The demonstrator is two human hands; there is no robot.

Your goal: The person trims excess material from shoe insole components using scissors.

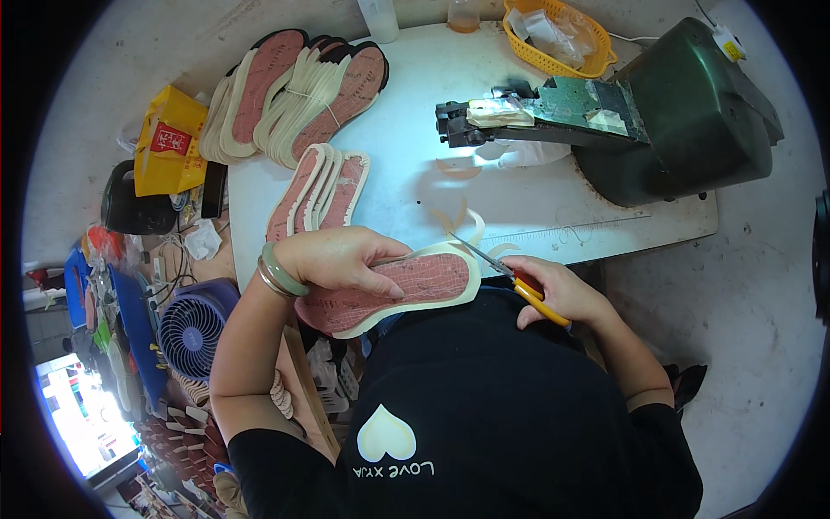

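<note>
My left hand (pixel 341 259) grips a shoe sole (pixel 406 285), reddish-brown with a cream rim, and holds it flat over my lap at the table's front edge. My right hand (pixel 558 290) is closed on scissors (pixel 506 272) with orange handles. Their blades point up and left and touch the sole's cream rim at its toe end. Thin curved cream trimmings (pixel 462 221) lie on the white table (pixel 406 164) just beyond the blades. A pale green bangle and a thin bracelet sit on my left wrist.
A small stack of soles (pixel 320 186) lies ahead of my left hand, a larger fanned pile (pixel 294 91) behind it. A dark green machine (pixel 666 112) with a projecting arm fills the right back. An orange basket (pixel 558 35), a yellow bag (pixel 169 138) and a blue fan (pixel 194 329) stand around.
</note>
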